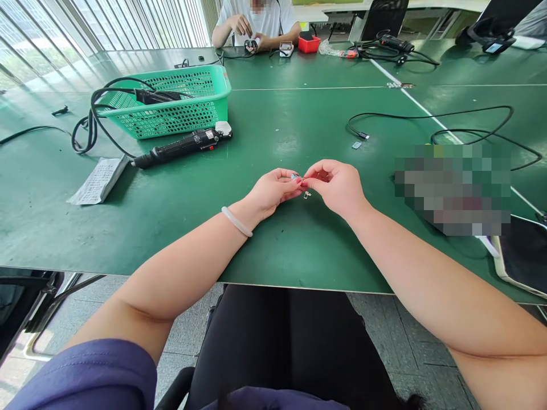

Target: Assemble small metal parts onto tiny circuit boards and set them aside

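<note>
Above the green table [273,131], my left hand [273,191] and my right hand [335,185] meet fingertip to fingertip. The left fingers pinch a small silvery-blue piece [294,176], mostly covered by the fingers. My right thumb and forefinger are closed against the same spot; what they grip is hidden. Just below the fingertips shows a tiny light metal-coloured frame-like piece [307,195]; I cannot tell whether it lies on the table or hangs. Farther off, a small pale card-like piece [356,145] lies beside a black cable's plug [363,136].
At the left stand a green basket [183,114] with a cable inside, a black electric screwdriver [179,149] and a folded paper [99,181]. A blurred object [453,191] and a dark tablet-like device [523,250] lie at the right. Across the table sits another person [258,25].
</note>
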A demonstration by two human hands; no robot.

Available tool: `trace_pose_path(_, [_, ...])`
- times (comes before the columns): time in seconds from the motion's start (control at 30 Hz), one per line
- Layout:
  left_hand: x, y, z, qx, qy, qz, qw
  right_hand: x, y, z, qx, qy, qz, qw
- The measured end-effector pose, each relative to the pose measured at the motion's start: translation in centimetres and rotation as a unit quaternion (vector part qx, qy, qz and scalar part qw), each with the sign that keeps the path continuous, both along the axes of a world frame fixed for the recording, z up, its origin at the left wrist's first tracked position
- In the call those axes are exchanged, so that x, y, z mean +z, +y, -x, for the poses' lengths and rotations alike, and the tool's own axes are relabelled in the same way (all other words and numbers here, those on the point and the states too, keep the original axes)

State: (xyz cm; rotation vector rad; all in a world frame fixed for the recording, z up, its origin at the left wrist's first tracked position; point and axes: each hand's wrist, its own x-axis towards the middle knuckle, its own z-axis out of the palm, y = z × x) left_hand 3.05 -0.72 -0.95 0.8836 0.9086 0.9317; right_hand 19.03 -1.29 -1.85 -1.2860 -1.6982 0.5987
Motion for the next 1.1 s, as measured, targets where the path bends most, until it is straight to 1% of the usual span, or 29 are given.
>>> trace_pose_path(0.13, [0.3,-0.1,-0.1,-0.009,0.002,0.013,1.000,-0.1,0.6,-0.2,0.007,0.028,0.044,0.999])
trace_pose_path(0.23, [0.4,-0.2,-0.2,0.003,0.015,0.026,1.000,0.0,0.9,-0.7,0.001,0.012,0.057,0.998])
trace_pose_path(0.3, [0.4,-0.1,-0.2,0.016,0.029,0.030,0.999,0.0,1.1,-1.2,-0.006,-0.042,0.076,0.996])
trace_pose_path(0.4, [0.3,0.0,-0.2,0.034,0.059,0.033,0.997,-0.1,1.3,-1.8,0.001,-0.153,0.120,0.981])
trace_pose_path(0.5, [0.2,0.1,-0.2,0.039,0.075,0.031,0.996,-0.1,1.4,-2.0,0.013,-0.217,0.134,0.967])
trace_pose_path(0.63, [0.2,0.1,-0.2,0.040,0.081,0.026,0.996,0.0,1.3,-1.9,0.016,-0.253,0.136,0.958])
trace_pose_path(0.73, [0.2,0.1,-0.2,0.043,0.086,0.026,0.995,-0.1,1.4,-1.8,0.020,-0.278,0.119,0.953])
trace_pose_path(0.87, [0.1,0.1,-0.3,0.044,0.086,0.026,0.995,-0.7,1.8,-1.6,0.031,-0.311,0.071,0.947])
trace_pose_path(1.0, [0.0,0.2,-0.3,0.048,0.085,0.024,0.995,-1.5,2.1,-1.6,0.034,-0.326,0.058,0.943])
trace_pose_path(1.1, [0.0,0.2,-0.3,0.050,0.086,0.026,0.995,-1.5,2.2,-1.8,0.034,-0.326,0.047,0.944])
